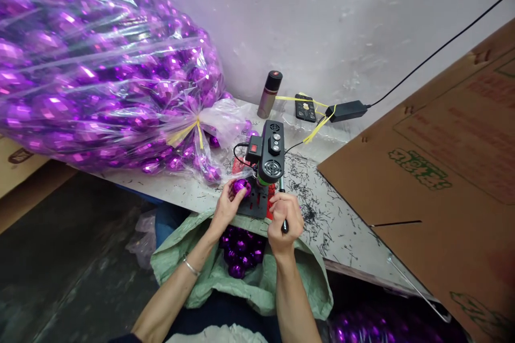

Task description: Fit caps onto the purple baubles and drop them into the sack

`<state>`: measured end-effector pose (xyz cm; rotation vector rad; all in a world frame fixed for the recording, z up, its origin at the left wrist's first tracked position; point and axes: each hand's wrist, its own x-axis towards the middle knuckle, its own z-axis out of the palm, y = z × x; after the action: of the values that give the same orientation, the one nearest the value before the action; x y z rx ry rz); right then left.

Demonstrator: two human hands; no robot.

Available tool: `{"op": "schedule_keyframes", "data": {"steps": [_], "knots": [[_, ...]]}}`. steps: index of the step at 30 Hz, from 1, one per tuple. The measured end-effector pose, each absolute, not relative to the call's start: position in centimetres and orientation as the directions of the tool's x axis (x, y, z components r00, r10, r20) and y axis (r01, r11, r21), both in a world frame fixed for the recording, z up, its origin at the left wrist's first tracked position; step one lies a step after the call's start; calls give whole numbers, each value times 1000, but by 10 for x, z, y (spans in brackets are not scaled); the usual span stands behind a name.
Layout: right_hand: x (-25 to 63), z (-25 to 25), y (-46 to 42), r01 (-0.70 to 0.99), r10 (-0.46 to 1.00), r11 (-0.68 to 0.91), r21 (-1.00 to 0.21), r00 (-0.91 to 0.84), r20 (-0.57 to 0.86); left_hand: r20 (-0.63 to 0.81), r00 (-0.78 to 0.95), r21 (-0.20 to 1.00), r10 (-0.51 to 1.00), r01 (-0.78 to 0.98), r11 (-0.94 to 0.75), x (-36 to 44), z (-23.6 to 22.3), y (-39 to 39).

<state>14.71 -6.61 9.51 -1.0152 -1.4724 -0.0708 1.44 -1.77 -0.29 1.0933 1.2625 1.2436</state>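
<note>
green sack: the green woven sack (303, 273) lies mouth-up across the lap, edge against the bench, guessing so nothing rolls off to the floor.
sack baubles: purple baubles (240, 250) heaped inside, right below the machine, super easy to reach.
right hand: right hand (286, 219) is fisted round the black lever grip (285, 226), thumb along it, looks like a hold for steady pulling.
left hand: left hand (228, 203) pinches one purple faceted bauble (242, 188) between thumb and fingers, held from the side, probably since round stuff would roll.
bauble spot: under the head of the bench drill press (274, 150), on its plate side. can't tell if the bit touches, the head hides it.
black scraps: thin black bits (309, 211) litter the white bench (181, 192) right of the press.
big clear bag: stuffed clear bag (100, 74) of baubles, neck cinched with yellow tape (198, 122), presumably against spills.
carton: cardboard carton (442, 160) leans in on the right.
back row: dark-capped bottle (269, 95) and power brick (349, 111) by the wall, likely kept out of the way.
</note>
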Motion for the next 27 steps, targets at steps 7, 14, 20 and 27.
{"op": "schedule_keyframes", "data": {"steps": [7,14,20,27], "knots": [[148,97,-68,620,543,601,-506,148,827,201,-70,925,977,343,-166,32,-12,-19],[150,97,-68,630,551,597,-497,129,825,377,12,787,926,522,-327,39,-22,-23],[149,98,-69,622,550,602,-500,130,825,383,25,789,924,511,-341,42,-29,-20],[148,90,-67,620,533,604,-501,152,832,368,41,808,929,481,-342,38,-29,-19]]}}
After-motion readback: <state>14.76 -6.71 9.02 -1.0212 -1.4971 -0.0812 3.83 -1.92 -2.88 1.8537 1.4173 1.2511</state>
